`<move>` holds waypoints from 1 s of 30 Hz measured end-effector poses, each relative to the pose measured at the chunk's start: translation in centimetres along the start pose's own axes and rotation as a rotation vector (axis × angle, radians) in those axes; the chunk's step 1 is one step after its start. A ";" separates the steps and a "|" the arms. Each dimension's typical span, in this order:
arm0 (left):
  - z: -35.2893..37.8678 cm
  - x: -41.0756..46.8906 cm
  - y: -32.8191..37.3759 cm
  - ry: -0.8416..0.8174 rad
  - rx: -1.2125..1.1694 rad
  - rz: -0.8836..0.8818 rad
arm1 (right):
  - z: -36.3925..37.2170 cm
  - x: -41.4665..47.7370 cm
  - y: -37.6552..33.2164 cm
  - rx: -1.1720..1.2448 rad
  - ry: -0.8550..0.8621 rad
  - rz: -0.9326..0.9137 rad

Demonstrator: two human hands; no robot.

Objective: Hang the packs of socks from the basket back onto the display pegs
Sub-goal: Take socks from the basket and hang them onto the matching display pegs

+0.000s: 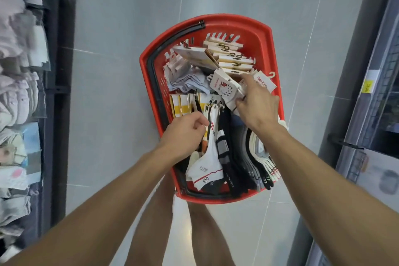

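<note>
A red plastic basket (pixel 241 22) stands on the grey tiled floor below me, filled with sock packs. My left hand (pixel 185 131) is curled over the near packs and pinches the hanger of a white sock pack (pixel 208 164). My right hand (pixel 258 103) reaches further in and grips a white Hello Kitty sock pack (pixel 224 86) by its edge. Black and grey striped sock packs (pixel 254 157) lie fanned along the basket's right side. A stack of beige card-backed packs (pixel 228 54) fills the far end, and yellow-and-white packs (pixel 181 103) sit on the left.
A display rack of pale sock and garment packs (pixel 19 84) runs down the left edge, with a dark upright post (pixel 60 71). A grey shelf unit with a yellow price tag (pixel 368 86) stands on the right. My bare legs (pixel 179 233) are below the basket.
</note>
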State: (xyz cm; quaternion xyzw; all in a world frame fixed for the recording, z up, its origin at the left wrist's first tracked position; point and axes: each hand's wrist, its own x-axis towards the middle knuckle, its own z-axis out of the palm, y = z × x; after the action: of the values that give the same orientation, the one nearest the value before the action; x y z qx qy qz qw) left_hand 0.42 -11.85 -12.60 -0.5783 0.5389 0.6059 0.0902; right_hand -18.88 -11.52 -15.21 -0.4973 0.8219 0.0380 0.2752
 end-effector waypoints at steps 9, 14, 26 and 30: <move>0.0 0.4 1.1 -0.032 -0.428 -0.017 | -4.1 -4.8 0.3 0.908 -0.011 0.078; 0.1 0.2 2.2 -0.128 -0.718 0.053 | -5.4 -7.1 0.9 1.333 -0.131 0.128; -1.0 -1.4 2.8 -0.268 -0.590 0.126 | -4.1 -9.8 -0.1 1.369 -0.138 0.278; -0.3 -2.3 1.6 -0.311 -0.664 0.064 | -3.2 -10.5 0.0 1.304 -0.110 0.310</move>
State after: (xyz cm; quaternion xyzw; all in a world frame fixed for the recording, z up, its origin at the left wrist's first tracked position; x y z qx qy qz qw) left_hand 0.16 -11.55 -9.79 -0.4598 0.3105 0.8310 -0.0404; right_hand -16.47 -4.18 -7.38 -0.1027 0.7233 -0.4019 0.5520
